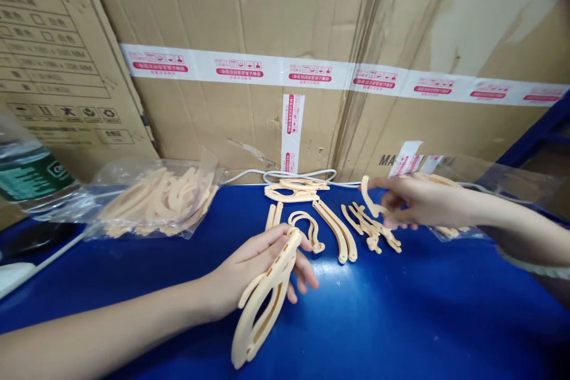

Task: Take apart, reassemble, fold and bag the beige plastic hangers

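My left hand [267,264] is closed on a beige folding clothes hanger [262,314], folded up and tilted, its lower end pointing toward me. To the right, my right hand [401,199] pinches a small curved hanger hook [366,196] above a little heap of similar hooks [369,228]. Between the hands lie a hook-shaped loop [312,231] and a pair of long hanger arms [336,228]. Behind them rests a folded hanger [296,190]. Another pair of arms [274,217] is partly covered by my left hand.
A clear bag of beige hanger parts [160,202] lies on the left of the blue table [356,326]; another bag [454,231] is partly behind my right hand. A water bottle [35,175] stands far left. Taped cardboard boxes [249,119] and a white cable [253,175] border the back.
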`<control>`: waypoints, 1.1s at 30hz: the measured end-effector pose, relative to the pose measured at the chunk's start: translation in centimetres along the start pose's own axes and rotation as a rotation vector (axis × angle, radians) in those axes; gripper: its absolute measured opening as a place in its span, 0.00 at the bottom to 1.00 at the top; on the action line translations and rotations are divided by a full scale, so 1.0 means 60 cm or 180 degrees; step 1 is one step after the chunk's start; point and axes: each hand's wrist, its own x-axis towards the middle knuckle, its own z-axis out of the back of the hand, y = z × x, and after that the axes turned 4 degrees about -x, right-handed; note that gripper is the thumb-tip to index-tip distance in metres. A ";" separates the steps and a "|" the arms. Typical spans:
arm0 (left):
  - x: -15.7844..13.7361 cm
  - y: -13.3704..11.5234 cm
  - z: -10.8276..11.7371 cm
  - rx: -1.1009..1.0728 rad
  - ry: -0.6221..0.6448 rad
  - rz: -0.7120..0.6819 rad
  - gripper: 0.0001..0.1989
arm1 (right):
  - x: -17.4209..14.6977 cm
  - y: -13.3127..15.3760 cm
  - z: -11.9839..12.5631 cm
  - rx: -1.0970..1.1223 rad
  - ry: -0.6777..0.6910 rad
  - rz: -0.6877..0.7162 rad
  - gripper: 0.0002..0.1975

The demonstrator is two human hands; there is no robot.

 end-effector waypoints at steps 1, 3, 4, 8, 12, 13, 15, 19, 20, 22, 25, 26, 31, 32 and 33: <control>0.000 0.000 -0.001 -0.0019 -0.0023 -0.0034 0.16 | 0.004 -0.004 -0.001 0.0008 0.0156 -0.0092 0.23; -0.001 -0.002 -0.004 -0.0038 -0.0078 -0.0064 0.15 | 0.010 -0.004 -0.007 0.0140 0.0357 -0.0153 0.26; -0.002 -0.003 -0.005 -0.0043 -0.0126 -0.0057 0.15 | 0.012 -0.001 -0.012 0.0273 0.0374 -0.0142 0.28; -0.003 -0.007 -0.009 -0.0101 -0.0275 -0.0020 0.16 | 0.016 0.012 -0.030 0.0808 0.0481 -0.0320 0.39; -0.004 -0.006 -0.009 -0.0102 -0.0353 -0.0051 0.15 | 0.017 0.005 -0.036 0.0736 0.0457 -0.0235 0.36; -0.004 -0.006 -0.008 -0.0070 -0.0364 -0.0072 0.14 | 0.017 0.001 -0.036 0.0580 0.0351 -0.0031 0.33; -0.004 -0.004 -0.007 0.0004 -0.0384 -0.0110 0.13 | 0.016 -0.004 -0.036 0.0061 -0.0051 0.0393 0.28; -0.004 -0.002 -0.004 0.0106 -0.0417 -0.0146 0.11 | -0.002 0.039 -0.055 -0.0991 -0.1565 0.0688 0.23; -0.004 -0.001 -0.003 0.0114 -0.0409 -0.0147 0.11 | -0.011 0.063 -0.065 -0.1024 -0.1778 0.0850 0.21; -0.005 0.002 -0.001 0.0113 -0.0379 -0.0136 0.11 | -0.033 0.114 -0.088 -0.0909 -0.1808 0.1663 0.18; -0.006 0.005 0.002 0.0134 -0.0370 -0.0129 0.12 | -0.062 0.170 -0.124 -0.1221 -0.1456 0.2811 0.17; -0.006 0.005 0.002 0.0132 -0.0370 -0.0129 0.13 | -0.066 0.178 -0.135 -0.1326 -0.1398 0.2977 0.18; -0.004 -0.001 -0.003 -0.0193 -0.0419 -0.0067 0.20 | -0.060 0.165 -0.175 -0.1347 -0.1681 0.3191 0.23; -0.005 -0.002 -0.005 -0.0186 -0.0417 -0.0074 0.22 | -0.057 0.161 -0.179 -0.1296 -0.1726 0.3190 0.23; -0.007 -0.003 -0.007 -0.0083 -0.0392 -0.0086 0.23 | -0.056 0.158 -0.182 -0.1273 -0.1741 0.3160 0.22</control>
